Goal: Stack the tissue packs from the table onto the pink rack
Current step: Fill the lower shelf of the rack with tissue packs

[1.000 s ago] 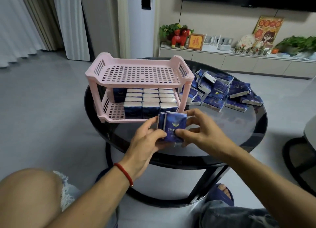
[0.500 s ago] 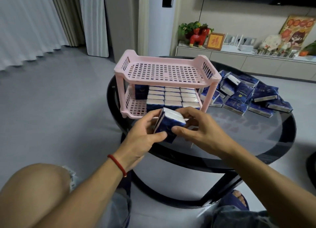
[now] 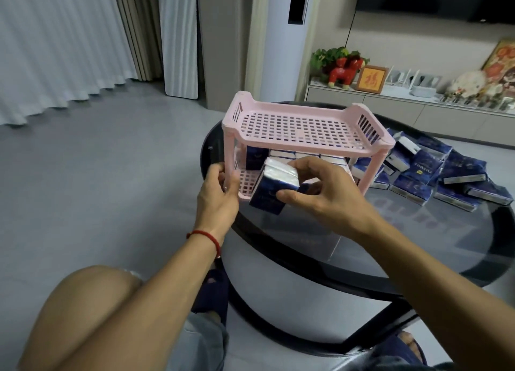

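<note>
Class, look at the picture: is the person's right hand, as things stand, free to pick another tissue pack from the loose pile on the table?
Probably not yet. The right hand is shut on a tissue pack at the pink rack. The loose pile lies open to the right, nothing blocking it.

The pink rack (image 3: 306, 125) serves as landmark. Its front left post is partly covered by the left hand (image 3: 220, 186). The lower shelf is largely hidden behind the right hand (image 3: 320, 192) and the held tissue pack (image 3: 274, 186). Packs stored under the top shelf show only their front edges; their count cannot be determined. Print on the loose packs (image 3: 434, 175) right of the rack is mostly illegible.
</note>
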